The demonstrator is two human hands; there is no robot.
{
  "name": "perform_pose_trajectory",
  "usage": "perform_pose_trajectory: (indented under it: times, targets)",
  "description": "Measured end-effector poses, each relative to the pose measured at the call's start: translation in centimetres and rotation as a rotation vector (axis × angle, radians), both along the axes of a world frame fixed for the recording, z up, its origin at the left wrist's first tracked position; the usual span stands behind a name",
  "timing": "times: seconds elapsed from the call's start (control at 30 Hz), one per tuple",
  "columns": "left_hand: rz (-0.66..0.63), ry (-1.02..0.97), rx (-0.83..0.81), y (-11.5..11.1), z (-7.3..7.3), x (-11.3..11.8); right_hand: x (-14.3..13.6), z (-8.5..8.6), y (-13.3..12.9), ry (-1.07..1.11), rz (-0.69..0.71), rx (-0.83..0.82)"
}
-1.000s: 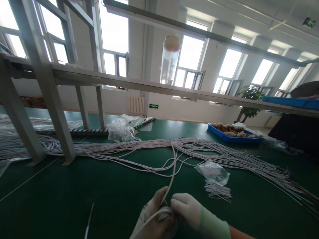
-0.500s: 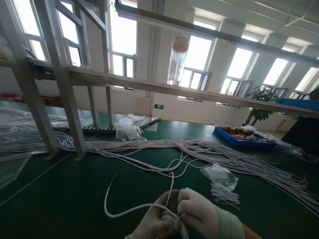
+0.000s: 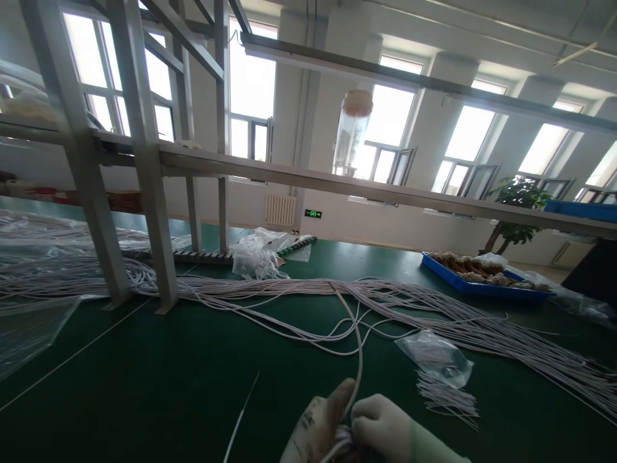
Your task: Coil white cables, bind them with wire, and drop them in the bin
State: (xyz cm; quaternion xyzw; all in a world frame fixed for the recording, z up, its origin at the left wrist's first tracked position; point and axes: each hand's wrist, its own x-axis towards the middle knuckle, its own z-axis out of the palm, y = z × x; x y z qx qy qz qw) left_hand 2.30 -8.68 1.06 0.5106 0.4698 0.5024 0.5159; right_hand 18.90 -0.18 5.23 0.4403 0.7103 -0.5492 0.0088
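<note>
My left hand (image 3: 315, 424), in a smudged white glove, is closed around a coil of light grey cable at the bottom edge of the view. One length of cable (image 3: 359, 350) rises from between the hands and bends back toward the bundle behind. Close against the coil, my gloved right hand (image 3: 383, 424) has its fingers curled at the cable; what its fingertips pinch is hidden. To the left, a cable end (image 3: 241, 415) with a thin bare tip points up. The lower part of the coil is cut off by the frame.
A long bundle of grey cables (image 3: 289, 287) crosses the green table (image 3: 193, 366). On the right lie a clear plastic bag (image 3: 436, 357), short white ties (image 3: 448, 399) and a blue tray (image 3: 463, 283). Metal shelf posts (image 3: 154, 225) stand at left; a bottle (image 3: 354, 132) is on the shelf.
Both hands have moved lower and slightly right in the view with the coil. The loose cable end has shifted down and right. The cable above the hands now reaches higher.
</note>
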Motion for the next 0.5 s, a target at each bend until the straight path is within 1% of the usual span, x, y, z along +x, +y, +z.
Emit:
perform_pose_trajectory:
  times: [0.07,0.13,0.17,0.2,0.27,0.33,0.43,0.5]
  targets:
    - [-0.01,-0.061,-0.038,0.2,0.1,-0.3,0.7,0.2,0.2,0.145,-0.001,0.038]
    - [-0.046,-0.176,-0.101,0.3,0.6,-0.7,1.4,0.8,0.2,0.298,0.019,0.164]
    - [-0.073,-0.239,-0.134,0.4,0.8,-0.9,1.6,1.1,0.2,0.327,0.043,0.246]
    - [-0.102,-0.299,-0.162,0.4,1.1,-1.0,1.8,1.4,0.2,0.319,0.076,0.333]
    - [-0.143,-0.371,-0.198,0.3,1.5,-1.3,1.9,2.0,0.3,0.236,0.171,0.475]
    - [-0.168,-0.409,-0.22,0.2,1.7,-1.3,1.9,2.5,0.4,0.162,0.274,0.559]
    - [-0.202,-0.459,-0.222,0.2,1.6,-1.2,1.7,3.2,0.3,0.109,0.413,0.698]
    - [-0.226,-0.49,-0.217,0.4,1.2,-1.1,1.3,3.5,-0.1,0.041,0.464,0.788]
